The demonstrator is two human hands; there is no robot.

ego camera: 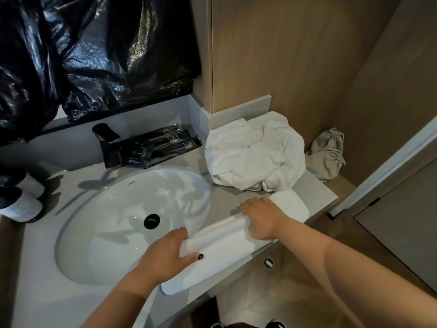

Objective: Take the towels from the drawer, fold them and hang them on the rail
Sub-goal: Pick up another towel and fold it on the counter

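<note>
A long white towel (220, 245), folded into a narrow strip, lies along the front edge of the grey counter (316, 185), right of the sink. My left hand (165, 254) grips its near part, fingers over the top fold and thumb on the cloth. My right hand (259, 220) holds the strip farther along, fingers curled over the fold. A heap of crumpled white towels (255, 152) sits behind it in the counter's back right corner. No drawer or rail is in view.
A white oval sink (113, 209) with a black drain fills the counter's middle. Behind it are a black tap (106, 136) and black sachets (163, 145). Two beige cloth pouches (327, 155) stand at the right. Black plastic sheeting (94, 48) covers the wall. Two cups (19, 195) stand at the left.
</note>
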